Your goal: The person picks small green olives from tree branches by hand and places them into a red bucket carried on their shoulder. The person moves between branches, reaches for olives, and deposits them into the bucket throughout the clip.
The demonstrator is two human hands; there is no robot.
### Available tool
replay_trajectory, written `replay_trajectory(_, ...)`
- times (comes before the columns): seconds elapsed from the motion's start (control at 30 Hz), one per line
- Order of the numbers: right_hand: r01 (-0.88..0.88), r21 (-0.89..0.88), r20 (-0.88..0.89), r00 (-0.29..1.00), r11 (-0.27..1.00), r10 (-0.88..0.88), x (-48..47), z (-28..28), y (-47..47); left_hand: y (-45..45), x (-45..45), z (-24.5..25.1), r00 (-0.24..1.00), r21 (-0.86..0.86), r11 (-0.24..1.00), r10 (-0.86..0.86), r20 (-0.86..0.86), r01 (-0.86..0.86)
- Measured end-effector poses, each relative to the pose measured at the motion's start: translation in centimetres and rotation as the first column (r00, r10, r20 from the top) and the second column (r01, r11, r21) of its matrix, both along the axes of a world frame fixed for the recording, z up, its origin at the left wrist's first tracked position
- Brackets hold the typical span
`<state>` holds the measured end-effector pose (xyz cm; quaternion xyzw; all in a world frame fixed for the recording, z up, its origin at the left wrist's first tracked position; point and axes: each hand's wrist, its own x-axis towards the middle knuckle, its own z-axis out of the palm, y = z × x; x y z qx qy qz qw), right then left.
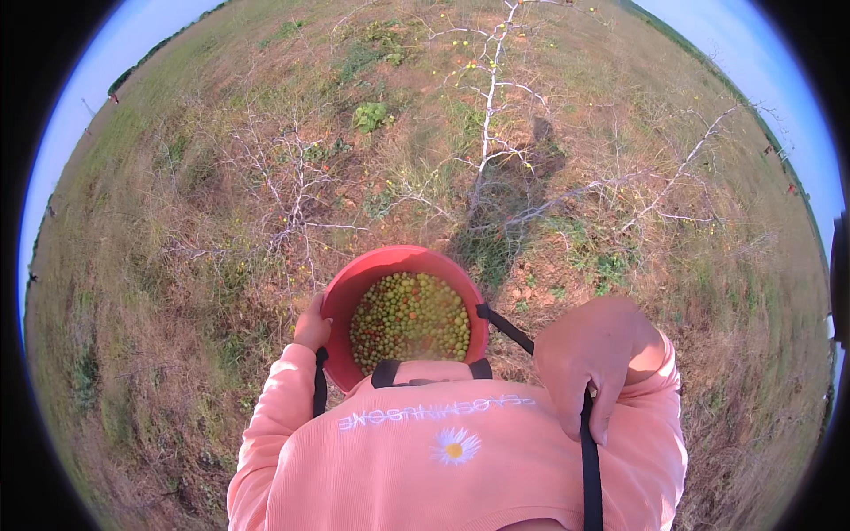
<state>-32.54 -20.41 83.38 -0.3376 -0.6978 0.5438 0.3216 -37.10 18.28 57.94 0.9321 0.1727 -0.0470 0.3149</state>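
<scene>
A red plastic bucket [345, 282] hangs before me at my front, partly filled with small round green, yellow and orange fruit [412, 318]. My left hand [313, 326] grips the bucket's left side near the rim, its fingers partly hidden. Above my chest on the right, my right hand [594, 372] pinches a black webbing strap [591, 471] between thumb and fingers. Another length of the strap runs from the bucket's right rim towards that hand. The lower edge of the bucket is hidden by my pink sweatshirt [425, 484].
A thorny, nearly leafless shrub [490, 113] with some small fruit stands ahead. Bare branches [677, 169] spread to the right, and a low twiggy bush [299, 192] grows on the left. Dry grass and weeds surround me. My shadow falls ahead. Small distant figures are near the horizon.
</scene>
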Motion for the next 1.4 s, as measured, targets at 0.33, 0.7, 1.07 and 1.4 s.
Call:
replay_trajectory(0.33, -0.258, 0.105, 0.623, 0.770, 0.961, 0.138, -5.1, 10.8, -2.0, -0.1, 0.8, -0.3, 0.990, -0.111, 0.991, -0.063, 0.124, 0.077)
replay_trajectory(0.7, -0.181, -0.036, 0.769, 0.623, 0.983, 0.142, -7.3, 10.7, -3.2, -0.8, 3.1, -2.9, 0.998, 0.058, 0.998, -0.006, -0.070, 0.010)
replay_trajectory(1.07, 0.372, 0.457, -0.257, 0.925, 0.808, -0.281, 1.5, -0.6, -3.4, -6.1, 5.2, 2.0, 0.956, 0.028, 0.990, -0.141, 0.257, 0.139)
replay_trajectory(1.4, 0.969, 0.219, -0.328, 0.184, 0.115, -0.926, 3.5, -10.1, 3.3, -14.8, 3.4, 15.7, 0.872, -0.640, 0.644, -0.090, 0.481, 0.420)
